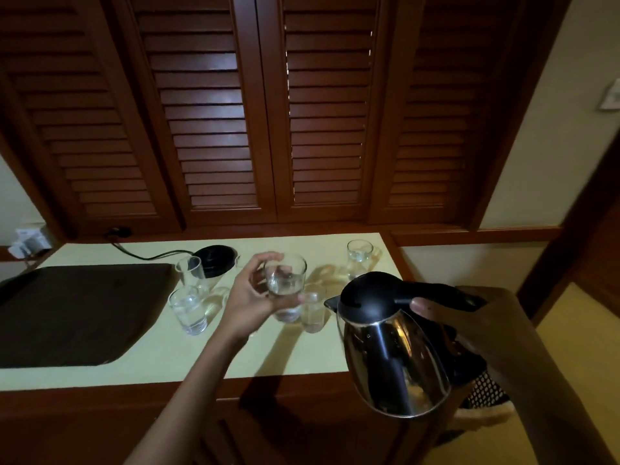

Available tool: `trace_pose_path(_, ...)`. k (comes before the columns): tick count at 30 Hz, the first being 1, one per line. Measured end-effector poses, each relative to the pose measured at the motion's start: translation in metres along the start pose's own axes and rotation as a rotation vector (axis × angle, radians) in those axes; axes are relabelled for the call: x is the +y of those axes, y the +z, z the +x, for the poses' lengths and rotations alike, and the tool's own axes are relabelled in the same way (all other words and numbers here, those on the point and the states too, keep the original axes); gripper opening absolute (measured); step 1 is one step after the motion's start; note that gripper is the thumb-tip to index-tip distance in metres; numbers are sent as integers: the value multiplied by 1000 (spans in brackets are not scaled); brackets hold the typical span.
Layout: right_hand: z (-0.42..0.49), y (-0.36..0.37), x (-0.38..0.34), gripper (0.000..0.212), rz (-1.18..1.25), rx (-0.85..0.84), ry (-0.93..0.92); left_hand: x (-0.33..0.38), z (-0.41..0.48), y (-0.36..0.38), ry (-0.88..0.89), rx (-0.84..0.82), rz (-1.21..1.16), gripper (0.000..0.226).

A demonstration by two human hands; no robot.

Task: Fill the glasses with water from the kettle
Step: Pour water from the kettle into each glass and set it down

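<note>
Left hand: the left hand (256, 290) wraps its fingers and thumb around a clear glass (286, 286), held upright above the counter and holding some water.
Right hand: the right hand (469, 325) grips the black handle of a steel kettle (392, 344), thumb on top, the spout pointing left toward the held glass; the kettle hangs at the counter's front right corner.
Counter: on the pale counter (188, 357) stand other glasses — one just behind the held glass (313, 312), two at left (188, 310) (190, 270), one at far right (359, 258).
Behind: black kettle base (214, 261) with its cord.
Left: dark tray (77, 313).
Backdrop: louvred wooden shutters (241, 112).
</note>
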State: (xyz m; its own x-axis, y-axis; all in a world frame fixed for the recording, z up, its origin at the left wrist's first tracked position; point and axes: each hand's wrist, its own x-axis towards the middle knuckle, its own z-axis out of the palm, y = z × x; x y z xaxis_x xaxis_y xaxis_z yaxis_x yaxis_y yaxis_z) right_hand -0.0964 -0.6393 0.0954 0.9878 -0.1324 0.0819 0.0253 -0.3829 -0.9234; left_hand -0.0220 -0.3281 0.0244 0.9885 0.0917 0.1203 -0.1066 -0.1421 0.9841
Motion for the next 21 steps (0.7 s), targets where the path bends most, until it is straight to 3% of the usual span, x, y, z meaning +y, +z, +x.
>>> trace_pose_path(5, 5, -4, -1, 50, 18, -13, 74, 12, 72, 24, 12, 52, 18, 81)
trace_pose_path(8, 9, -6, 3, 60, -1, -2, 104, 3, 114, 39, -24, 75, 81, 88)
trace_pose_path(18, 15, -10, 5, 49, -19, 16, 135, -49, 187, 74, -194, 100, 295, 67)
trace_pose_path(21, 17, -13, 8, 58, -21, 23, 134, -60, 198, 74, -258, 77, 293, 69)
